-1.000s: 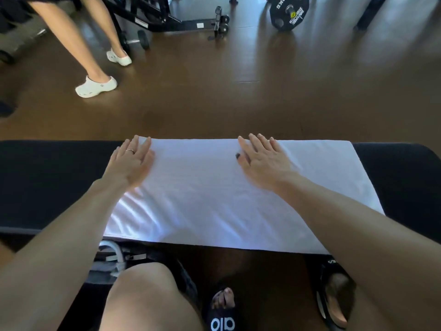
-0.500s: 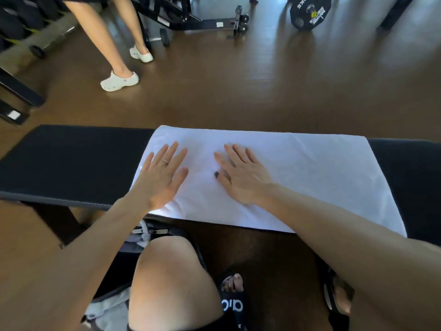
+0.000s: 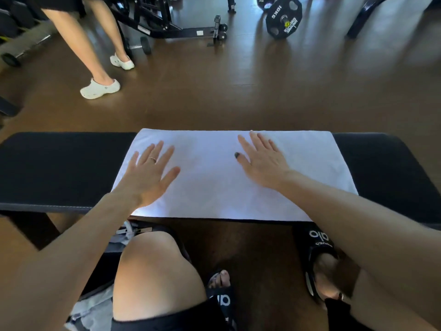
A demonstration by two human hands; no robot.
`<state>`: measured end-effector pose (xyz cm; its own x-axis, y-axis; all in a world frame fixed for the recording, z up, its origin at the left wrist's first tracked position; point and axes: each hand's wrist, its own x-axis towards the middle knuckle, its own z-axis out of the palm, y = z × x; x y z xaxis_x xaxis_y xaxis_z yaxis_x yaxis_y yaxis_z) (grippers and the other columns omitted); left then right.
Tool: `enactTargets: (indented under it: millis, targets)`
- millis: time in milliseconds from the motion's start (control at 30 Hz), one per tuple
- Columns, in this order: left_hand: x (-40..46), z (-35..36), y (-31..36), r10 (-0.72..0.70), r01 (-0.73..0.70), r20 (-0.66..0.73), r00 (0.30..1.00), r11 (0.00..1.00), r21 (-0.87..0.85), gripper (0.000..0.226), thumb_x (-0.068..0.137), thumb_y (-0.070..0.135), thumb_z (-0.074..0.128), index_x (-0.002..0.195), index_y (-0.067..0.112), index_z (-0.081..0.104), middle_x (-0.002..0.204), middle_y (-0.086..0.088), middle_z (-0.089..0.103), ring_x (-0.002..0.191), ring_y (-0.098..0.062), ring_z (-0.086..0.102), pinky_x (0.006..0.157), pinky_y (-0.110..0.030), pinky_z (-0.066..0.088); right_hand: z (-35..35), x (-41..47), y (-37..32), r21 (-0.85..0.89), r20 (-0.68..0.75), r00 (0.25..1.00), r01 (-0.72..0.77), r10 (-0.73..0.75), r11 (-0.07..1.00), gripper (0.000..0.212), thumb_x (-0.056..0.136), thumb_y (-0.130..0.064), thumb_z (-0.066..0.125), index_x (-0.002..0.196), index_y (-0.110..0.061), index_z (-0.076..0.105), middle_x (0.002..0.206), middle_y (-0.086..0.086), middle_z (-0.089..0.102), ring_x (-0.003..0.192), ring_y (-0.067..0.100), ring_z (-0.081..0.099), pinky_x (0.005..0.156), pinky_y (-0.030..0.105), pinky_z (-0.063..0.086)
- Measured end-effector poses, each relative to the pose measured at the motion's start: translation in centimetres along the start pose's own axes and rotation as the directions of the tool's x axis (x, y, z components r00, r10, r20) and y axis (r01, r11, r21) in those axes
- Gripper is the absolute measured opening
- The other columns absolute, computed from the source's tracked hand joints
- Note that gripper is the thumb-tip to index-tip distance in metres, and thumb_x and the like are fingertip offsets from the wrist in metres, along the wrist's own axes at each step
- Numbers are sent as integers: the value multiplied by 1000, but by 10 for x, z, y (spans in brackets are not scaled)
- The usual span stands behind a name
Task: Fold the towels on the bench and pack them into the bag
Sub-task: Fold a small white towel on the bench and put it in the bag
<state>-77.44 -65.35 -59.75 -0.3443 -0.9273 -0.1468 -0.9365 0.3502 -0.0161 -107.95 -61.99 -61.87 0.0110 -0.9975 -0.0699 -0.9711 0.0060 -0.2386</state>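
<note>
A white towel lies flat across the black padded bench, folded into a wide rectangle. My left hand rests palm down on the towel's left part with fingers spread. My right hand lies flat on the towel right of its middle, fingers spread too. Neither hand holds anything. A pale bag with dark straps sits on the floor under the bench by my left knee, mostly hidden.
Another person's legs in white clogs stand on the brown floor beyond the bench at the left. A black equipment frame and a 10 kg weight plate stand at the back. My feet wear black slides.
My two hands have slid apart on the towel, the right one toward the right. The view has shifted, and the other person has stepped a little.
</note>
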Motion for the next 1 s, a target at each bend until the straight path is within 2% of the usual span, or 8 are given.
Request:
enactTargets:
  millis: [200, 333, 500, 633, 733, 833, 900, 1000]
  targets:
    - [31, 0, 114, 319, -318, 42, 947, 948, -22, 70, 97, 68, 10, 158, 42, -12, 168, 7, -19, 154, -15, -19, 125, -46, -10, -12, 6, 92, -70, 63, 966, -244, 249, 967, 60, 104, -50, 12, 160, -28, 8, 169, 3, 2, 155, 24, 0, 124, 44, 4]
    - [37, 19, 139, 359, -364, 205, 911, 931, -14, 86, 91, 80, 22, 157, 40, -17, 164, 6, -30, 150, -17, -31, 122, -50, -14, -19, -4, 139, -76, 30, 919, -390, 393, 918, 63, 103, -50, 13, 160, -26, 10, 169, 1, 3, 155, 21, -1, 125, 48, -1]
    - [30, 9, 162, 403, -404, 126, 906, 915, -21, 96, 83, 86, 16, 159, 36, -13, 168, 2, -22, 152, -15, -24, 123, -50, -12, -24, 1, 135, -88, 2, 926, -375, 376, 923, 65, 103, -53, 14, 161, -23, 9, 168, 6, 7, 155, 24, 2, 125, 46, 0]
    - [17, 6, 221, 665, -665, 57, 745, 747, -8, 85, 94, 76, 25, 161, 34, -4, 170, 2, -10, 155, -18, -13, 125, -47, -8, -20, 10, 128, -91, 45, 958, -277, 282, 956, 61, 104, -51, 12, 161, -29, 8, 169, 4, 6, 155, 23, 1, 124, 48, 1]
    - [7, 15, 249, 769, -774, 90, 633, 631, 61, 83, 98, 64, 41, 162, 28, 2, 170, -4, -3, 156, -25, -4, 126, -48, -2, -23, 10, 142, -30, 13, 924, -381, 382, 924, 56, 104, -46, 14, 156, -29, 25, 166, 7, 17, 155, 26, 5, 124, 52, 1]
    - [5, 11, 266, 827, -819, 23, 562, 552, 155, 79, 94, 52, 60, 156, 18, 26, 162, -12, 25, 148, -32, 23, 123, -48, 19, -32, 9, 163, -10, -4, 873, -489, 489, 872, 54, 103, -44, 17, 149, -25, 37, 160, 12, 29, 152, 29, 13, 123, 54, 3]
    - [3, 7, 277, 874, -860, -53, 482, 484, 161, 62, 90, 44, 67, 140, 15, 46, 144, -11, 46, 130, -30, 44, 110, -44, 39, -38, 9, 174, -21, 4, 860, -509, 510, 860, 57, 102, -47, 18, 147, -22, 41, 156, 12, 35, 150, 30, 21, 123, 54, 4]
    - [-1, 9, 296, 900, -883, -149, 410, 433, 181, 35, 86, 30, 68, 116, 14, 59, 120, -9, 60, 104, -28, 59, 82, -38, 48, -45, 18, 184, 19, 22, 850, -527, 527, 849, 60, 99, -54, 23, 147, -23, 43, 153, 9, 41, 145, 33, 29, 122, 54, 8]
